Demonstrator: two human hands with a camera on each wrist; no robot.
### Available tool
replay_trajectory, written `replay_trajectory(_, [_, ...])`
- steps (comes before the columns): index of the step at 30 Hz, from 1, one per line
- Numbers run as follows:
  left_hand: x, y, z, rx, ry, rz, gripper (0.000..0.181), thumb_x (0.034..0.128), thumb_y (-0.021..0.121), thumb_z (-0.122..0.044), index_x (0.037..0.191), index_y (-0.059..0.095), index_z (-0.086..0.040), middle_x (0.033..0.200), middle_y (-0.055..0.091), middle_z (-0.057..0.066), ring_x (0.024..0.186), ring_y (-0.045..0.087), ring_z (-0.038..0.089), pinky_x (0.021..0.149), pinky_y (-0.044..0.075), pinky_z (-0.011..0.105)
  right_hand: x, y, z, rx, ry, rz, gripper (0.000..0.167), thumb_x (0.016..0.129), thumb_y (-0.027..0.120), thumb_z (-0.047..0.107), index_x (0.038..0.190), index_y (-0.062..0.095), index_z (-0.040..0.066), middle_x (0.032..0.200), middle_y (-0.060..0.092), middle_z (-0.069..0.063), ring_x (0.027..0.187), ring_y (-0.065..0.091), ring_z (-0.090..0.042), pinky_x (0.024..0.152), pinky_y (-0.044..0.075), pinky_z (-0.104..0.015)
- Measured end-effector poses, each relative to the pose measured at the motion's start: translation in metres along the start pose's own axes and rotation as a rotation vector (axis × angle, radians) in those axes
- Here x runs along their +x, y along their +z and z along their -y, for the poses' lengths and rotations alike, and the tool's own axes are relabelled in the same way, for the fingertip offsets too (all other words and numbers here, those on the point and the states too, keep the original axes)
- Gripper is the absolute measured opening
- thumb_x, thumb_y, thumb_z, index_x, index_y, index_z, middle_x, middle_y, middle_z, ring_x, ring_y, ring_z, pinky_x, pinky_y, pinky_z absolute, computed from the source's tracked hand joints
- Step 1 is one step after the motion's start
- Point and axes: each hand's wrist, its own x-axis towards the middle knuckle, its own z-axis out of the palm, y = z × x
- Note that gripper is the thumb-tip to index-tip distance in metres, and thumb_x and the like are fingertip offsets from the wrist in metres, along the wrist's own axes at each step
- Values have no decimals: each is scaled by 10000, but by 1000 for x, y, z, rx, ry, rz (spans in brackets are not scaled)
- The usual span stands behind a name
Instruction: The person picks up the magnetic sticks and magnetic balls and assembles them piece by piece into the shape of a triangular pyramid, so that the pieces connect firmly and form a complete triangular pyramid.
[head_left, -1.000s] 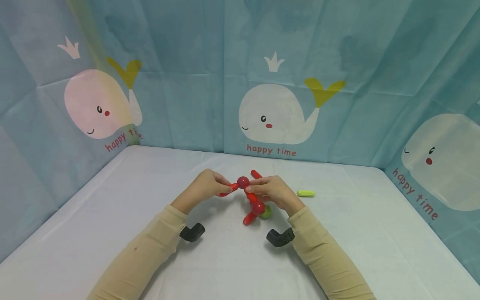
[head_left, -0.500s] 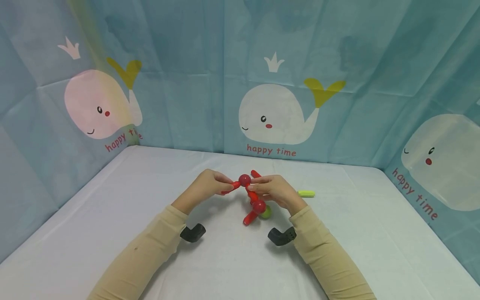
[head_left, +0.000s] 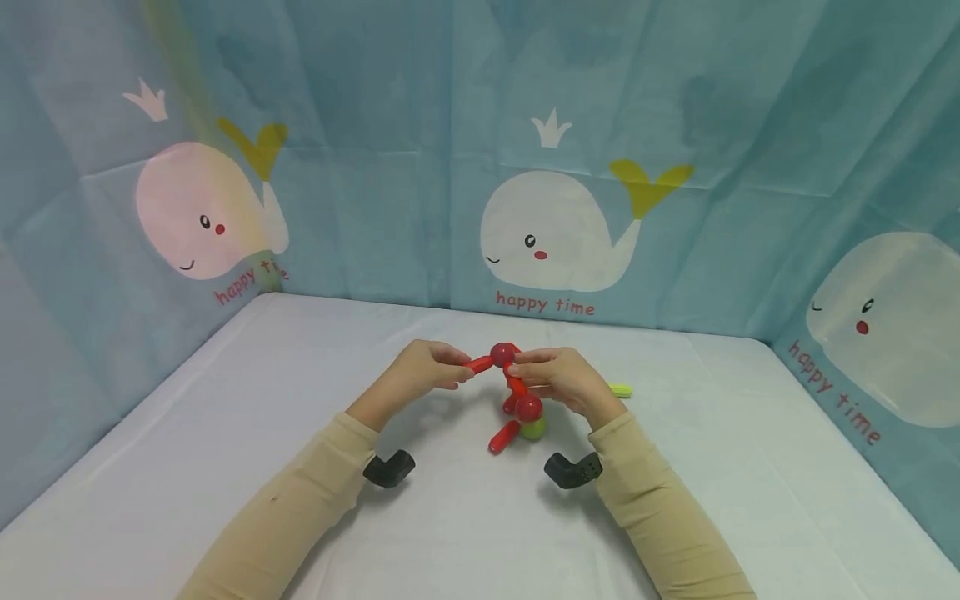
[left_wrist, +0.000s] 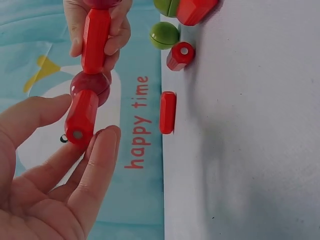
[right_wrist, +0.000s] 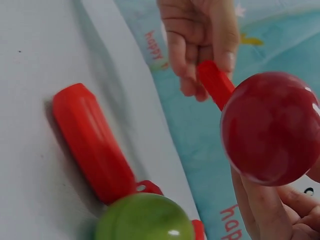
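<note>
My right hand pinches a red magnetic building stick that has a dark red ball at each end. The far ball bears a second red stick, which points toward my left hand. In the left wrist view the thumb and fingers of that hand are spread around this stick's end, seemingly not gripping it. The near ball hangs over a green ball in the head view. Part of the held stick is hidden by the right fingers.
Below lie a red stick beside the green ball and another red stick farther back on the white table. A yellow-green stick lies behind my right wrist. A blue whale-print curtain surrounds the table.
The held sticks and balls have moved right and slightly away, with the right hand. My left fingers have loosened from the second stick, and more of it shows.
</note>
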Motion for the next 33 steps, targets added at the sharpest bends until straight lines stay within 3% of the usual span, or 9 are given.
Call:
replay_trajectory(5, [-1, 1, -2, -26, 4, 1, 487, 869, 764, -249, 1293, 613, -64, 1177, 696, 113, 1013, 730, 270, 1011, 525, 438, -1, -13, -2, 20, 2, -21, 482, 920, 704, 281, 1341, 611, 66, 1195, 724, -115, 1096, 694, -236, 1016, 525, -425])
replay_trajectory(9, [1, 6, -2, 4, 5, 2, 480, 864, 771, -246, 1285, 619, -72, 1139, 709, 82, 949, 734, 218, 998, 533, 425, -4, -27, -6, 24, 9, -42, 503, 931, 690, 284, 1367, 585, 56, 1220, 714, -123, 1136, 688, -247, 1033, 512, -429])
replay_trajectory(19, [9, 33, 1, 81, 40, 54, 397, 860, 773, -233, 1217, 664, -100, 1080, 733, 35, 887, 686, 134, 897, 561, 360, -14, -58, -19, -11, 29, -67, 539, 947, 668, 287, 1394, 545, 13, 1228, 710, -87, 1234, 614, -296, 992, 539, -376])
replay_trajectory(27, [9, 53, 0, 71, 51, 126, 374, 827, 802, -245, 1155, 684, -109, 1062, 736, 21, 905, 678, 137, 877, 569, 350, -16, -70, -25, 14, 39, -68, 574, 940, 681, 288, 1410, 523, 1, 1203, 718, -65, 1056, 672, -155, 920, 564, -301])
replay_trajectory(33, [10, 65, -2, 78, 52, 164, 350, 816, 815, -273, 1109, 688, -130, 1053, 736, 5, 953, 663, 144, 909, 559, 365, -19, -74, -28, 83, 51, -57, 584, 945, 678, 249, 1422, 493, -33, 1039, 739, 26, 929, 687, -70, 856, 572, -227])
